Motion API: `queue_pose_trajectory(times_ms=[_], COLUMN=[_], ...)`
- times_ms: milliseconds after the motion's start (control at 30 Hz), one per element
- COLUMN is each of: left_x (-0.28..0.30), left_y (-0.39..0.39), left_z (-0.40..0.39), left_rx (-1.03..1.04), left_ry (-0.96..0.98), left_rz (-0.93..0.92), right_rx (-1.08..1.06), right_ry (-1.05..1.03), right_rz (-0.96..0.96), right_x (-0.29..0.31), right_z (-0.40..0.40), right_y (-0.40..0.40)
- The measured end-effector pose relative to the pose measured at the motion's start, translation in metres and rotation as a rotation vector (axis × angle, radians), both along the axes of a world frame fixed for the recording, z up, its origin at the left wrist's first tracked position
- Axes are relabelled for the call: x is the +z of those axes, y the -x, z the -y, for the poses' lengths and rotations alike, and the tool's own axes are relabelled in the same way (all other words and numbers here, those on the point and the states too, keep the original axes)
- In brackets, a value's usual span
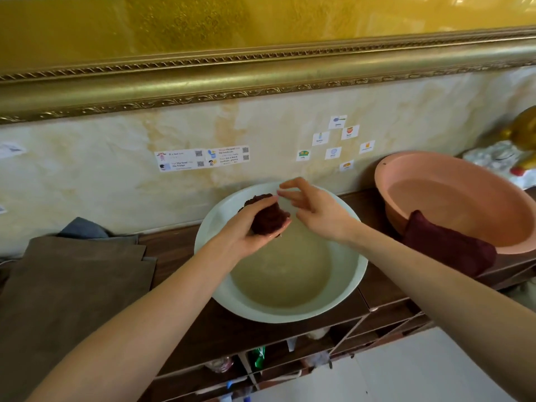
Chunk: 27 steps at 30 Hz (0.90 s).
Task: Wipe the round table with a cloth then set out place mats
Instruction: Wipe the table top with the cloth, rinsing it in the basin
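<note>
— Head view, item one?
— Left hand (246, 230), fingers clamped round balled maroon cloth (268, 217), held over white basin (359, 262).
— Right hand (316, 211)?
— Fingers apart, empty, beside cloth. Brown place mats (72, 285) lay stacked left.

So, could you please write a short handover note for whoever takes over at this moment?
Left hand has a grip on the balled dark red cloth above the white basin of water.
Right hand is open beside the cloth.
A second dark red cloth hangs over the pink basin rim; brown folded mats lie to the left.
The round table is not in view.
Left: wiping, mats.
</note>
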<state>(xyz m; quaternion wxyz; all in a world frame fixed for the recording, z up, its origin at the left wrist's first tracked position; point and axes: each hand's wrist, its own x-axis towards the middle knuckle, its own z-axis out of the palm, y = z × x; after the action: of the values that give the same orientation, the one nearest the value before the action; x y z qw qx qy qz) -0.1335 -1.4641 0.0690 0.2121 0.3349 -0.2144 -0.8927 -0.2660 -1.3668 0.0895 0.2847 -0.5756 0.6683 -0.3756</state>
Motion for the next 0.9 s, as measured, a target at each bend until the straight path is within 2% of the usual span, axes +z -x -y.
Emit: queue_pose_trajectory(times_ms=[67,100,167,200,300,367,467,700,900], left_x=[0.004,0.007,0.016,0.020,0.029,0.032,0.032,0.022,0.014], left_y=[-0.005,-0.007,-0.008,-0.007,-0.006,-0.007,-0.006,-0.001,0.006], left_z=[0.001,0.002,0.002,0.001,0.000,0.002,0.009,0.013,0.014], left_rx=[-0.091,-0.186,-0.362,-0.421,-0.530,-0.598,-0.691,-0.803,-0.796], left_ry=[0.066,0.135,0.266,0.315,0.511,0.645,0.815,1.117,1.385], left_rz=[0.049,0.085,0.152,0.178,0.282,0.362,0.473,0.700,0.836], right_rx=[0.189,0.283,0.345,0.328,0.275,0.240,0.202,0.288,0.184], right_ry=[-0.059,-0.087,-0.034,0.034,0.199,0.205,0.205,0.099,-0.063], right_rz=[-0.446,-0.608,-0.808,-0.847,-0.794,-0.716,-0.710,-0.889,-0.899], right_x=[-0.002,-0.006,-0.017,-0.022,-0.028,-0.030,-0.033,-0.026,-0.019], right_z=[-0.002,-0.001,0.006,0.010,0.024,0.031,0.038,0.041,0.043], right_y=[0.011,0.013,0.013,0.013,0.005,-0.001,-0.007,0.000,-0.004])
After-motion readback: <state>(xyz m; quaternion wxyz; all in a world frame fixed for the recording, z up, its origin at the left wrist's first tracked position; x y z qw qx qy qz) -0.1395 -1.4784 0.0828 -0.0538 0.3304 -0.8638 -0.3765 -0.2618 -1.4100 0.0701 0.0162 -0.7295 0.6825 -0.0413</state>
